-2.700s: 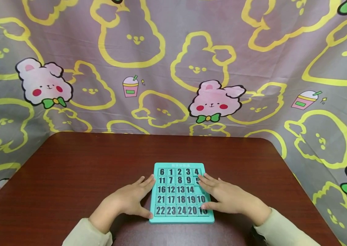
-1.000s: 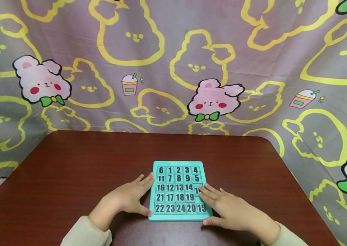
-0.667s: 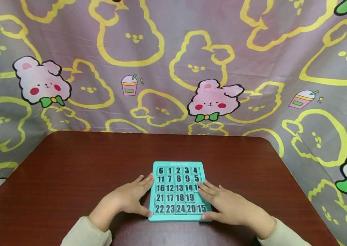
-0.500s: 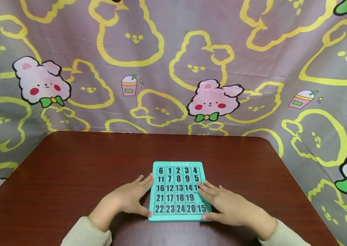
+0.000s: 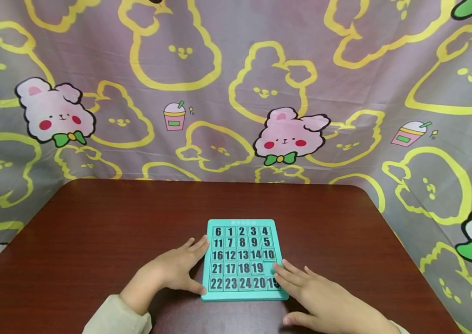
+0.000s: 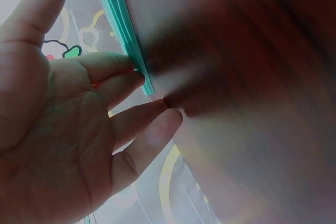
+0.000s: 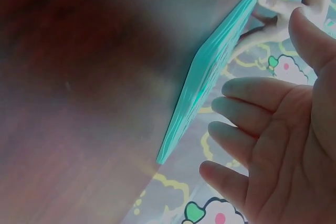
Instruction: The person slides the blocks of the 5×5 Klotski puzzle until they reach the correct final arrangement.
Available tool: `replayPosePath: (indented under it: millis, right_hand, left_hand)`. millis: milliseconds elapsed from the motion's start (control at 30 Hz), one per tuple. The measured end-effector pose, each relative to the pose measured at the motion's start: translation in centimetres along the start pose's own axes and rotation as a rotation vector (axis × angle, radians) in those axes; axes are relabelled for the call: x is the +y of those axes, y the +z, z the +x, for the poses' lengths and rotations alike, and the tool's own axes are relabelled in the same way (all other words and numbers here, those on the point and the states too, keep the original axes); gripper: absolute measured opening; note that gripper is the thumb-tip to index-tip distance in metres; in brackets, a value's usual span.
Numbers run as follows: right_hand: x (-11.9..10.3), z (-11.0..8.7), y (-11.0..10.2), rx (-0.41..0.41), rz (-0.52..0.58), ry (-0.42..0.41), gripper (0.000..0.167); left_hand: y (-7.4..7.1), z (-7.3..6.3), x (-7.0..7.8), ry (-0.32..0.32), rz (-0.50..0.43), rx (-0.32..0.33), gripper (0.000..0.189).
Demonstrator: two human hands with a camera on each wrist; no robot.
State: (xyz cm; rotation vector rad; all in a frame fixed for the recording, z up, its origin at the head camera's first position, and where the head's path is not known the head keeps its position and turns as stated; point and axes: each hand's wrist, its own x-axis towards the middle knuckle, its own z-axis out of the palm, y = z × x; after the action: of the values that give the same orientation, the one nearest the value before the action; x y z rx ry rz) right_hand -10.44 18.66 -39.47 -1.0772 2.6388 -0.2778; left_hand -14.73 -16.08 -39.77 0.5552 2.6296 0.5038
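A turquoise number slide puzzle (image 5: 244, 296) lies flat on the table, its tiles in five-wide rows. Tile 10 (image 5: 268, 254) ends the third row; below it a gap shows beside tile 19 (image 5: 257, 267). My left hand (image 5: 175, 269) rests along the puzzle's left side, fingertips at the upper edge and thumb at the lower corner. In the left wrist view, two fingers touch the frame's edge (image 6: 122, 22). My right hand (image 5: 319, 294) is spread at the right side, index fingertip by the gap and fingers partly covering tile 15 (image 5: 270, 283). Its thumb is off the frame.
The dark reddish-brown table (image 5: 135, 208) extends around the puzzle to rounded far corners. A grey-pink curtain (image 5: 219, 55) with rabbit and drink-cup prints hangs behind the table and along both sides.
Tile 10 has slid up from the fourth row to the third, leaving the gap below it. My right hand has since shifted toward me and its thumb has left the frame. The left hand stays put.
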Motion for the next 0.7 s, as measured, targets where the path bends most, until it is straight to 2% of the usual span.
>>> replayPosePath:
  millis: [133, 467, 700]
  right_hand:
    - [-0.1, -0.1, 0.4, -0.058, 0.068, 0.041, 0.083]
    - [0.0, -0.1, 1.1, -0.077, 0.070, 0.011, 0.082]
    - [0.1, 0.2, 1.0, -0.083, 0.065, 0.032, 0.083]
  left_hand:
    - [0.1, 0.0, 0.0, 0.000, -0.003, 0.001, 0.110]
    - [0.0, 0.0, 0.0, -0.002, -0.003, 0.001, 0.110]
    - [0.0, 0.1, 0.0, -0.010, -0.001, -0.003, 0.110]
